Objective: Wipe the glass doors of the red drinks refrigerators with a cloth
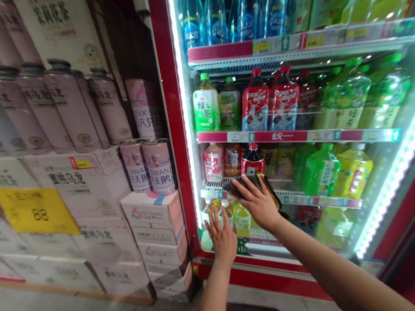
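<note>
My right hand [258, 202] presses a dark cloth [246, 185] against the glass of a drinks fridge [174, 129], fingers spread over the cloth at the level of the third shelf. My left hand [222, 238] lies flat and open on the glass lower down, near the fridge's bottom left corner, holding nothing. Behind the glass by the cloth stand a dark red-capped bottle [252, 160] and a pink bottle [214, 162].
The fridge shelves hold blue, green, red and yellow bottles behind a red frame. To the left, white cartons [154, 216] and pink cans [159, 166] are stacked, with a yellow price card [34, 210] reading 88. Grey floor lies below.
</note>
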`<state>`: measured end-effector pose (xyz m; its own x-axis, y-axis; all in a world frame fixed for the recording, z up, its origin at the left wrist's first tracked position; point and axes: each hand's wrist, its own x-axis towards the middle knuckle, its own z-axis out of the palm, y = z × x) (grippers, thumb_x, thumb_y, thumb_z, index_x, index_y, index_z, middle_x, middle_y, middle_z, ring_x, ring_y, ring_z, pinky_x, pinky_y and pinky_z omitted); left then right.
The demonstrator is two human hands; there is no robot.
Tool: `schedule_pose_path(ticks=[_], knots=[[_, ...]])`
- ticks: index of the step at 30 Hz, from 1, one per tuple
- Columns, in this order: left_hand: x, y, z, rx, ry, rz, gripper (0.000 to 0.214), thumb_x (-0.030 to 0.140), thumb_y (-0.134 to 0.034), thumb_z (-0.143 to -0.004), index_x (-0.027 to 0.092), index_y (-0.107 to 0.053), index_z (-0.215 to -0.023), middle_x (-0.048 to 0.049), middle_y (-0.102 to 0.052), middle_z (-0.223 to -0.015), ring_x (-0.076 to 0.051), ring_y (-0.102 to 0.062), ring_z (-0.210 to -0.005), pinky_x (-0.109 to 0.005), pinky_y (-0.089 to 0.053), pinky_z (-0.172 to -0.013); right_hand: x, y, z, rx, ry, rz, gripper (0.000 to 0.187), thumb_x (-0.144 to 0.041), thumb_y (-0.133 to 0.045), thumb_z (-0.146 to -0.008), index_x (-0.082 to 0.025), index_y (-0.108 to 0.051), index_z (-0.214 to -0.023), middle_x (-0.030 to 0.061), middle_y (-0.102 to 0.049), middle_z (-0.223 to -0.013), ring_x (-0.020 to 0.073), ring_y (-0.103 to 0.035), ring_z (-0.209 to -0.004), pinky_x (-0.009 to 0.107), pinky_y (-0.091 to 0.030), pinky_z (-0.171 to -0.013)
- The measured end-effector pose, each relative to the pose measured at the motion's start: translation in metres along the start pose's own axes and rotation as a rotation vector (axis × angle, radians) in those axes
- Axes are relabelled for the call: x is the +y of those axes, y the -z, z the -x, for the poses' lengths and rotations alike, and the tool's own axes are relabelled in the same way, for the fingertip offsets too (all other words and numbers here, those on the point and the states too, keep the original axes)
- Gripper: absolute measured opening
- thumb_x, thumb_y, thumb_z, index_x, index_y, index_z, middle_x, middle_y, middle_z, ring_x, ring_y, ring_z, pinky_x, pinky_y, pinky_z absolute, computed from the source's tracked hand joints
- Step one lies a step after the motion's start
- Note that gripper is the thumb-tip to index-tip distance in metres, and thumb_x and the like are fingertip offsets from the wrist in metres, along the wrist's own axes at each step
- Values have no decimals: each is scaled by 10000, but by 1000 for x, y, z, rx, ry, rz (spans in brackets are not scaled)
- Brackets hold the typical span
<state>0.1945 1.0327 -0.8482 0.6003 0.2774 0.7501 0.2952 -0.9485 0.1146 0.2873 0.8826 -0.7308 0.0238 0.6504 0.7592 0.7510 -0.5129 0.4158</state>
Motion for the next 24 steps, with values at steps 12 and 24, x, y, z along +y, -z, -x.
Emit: schedule_pose_path(ticks=[12, 24], knots=[[-17, 24, 6, -10, -64, -35, 824, 243, -620, -934, 185, -196, -1639, -196, -197, -1701, -374, -110, -1586, -643, -269, -1232, 2, -8, -21, 179, 15, -14, 269, -275, -623, -985, -321, -721, -1232, -5, -676, -1383, 241, -533, -1339, 571, -91, -1302], [-19, 43, -2, 51, -22, 25, 769, 202, -589, -936, 165, -248, -1625, -199, -271, -1678, -353, -215, -1570, -590, -289, -1245, -8, -9, -40, 117, -10, -53, 396, -248, -569, -1001, -322, -622, -1387, 5, -513, -1568, 271, -385, -1493, 604, -69, -1295]])
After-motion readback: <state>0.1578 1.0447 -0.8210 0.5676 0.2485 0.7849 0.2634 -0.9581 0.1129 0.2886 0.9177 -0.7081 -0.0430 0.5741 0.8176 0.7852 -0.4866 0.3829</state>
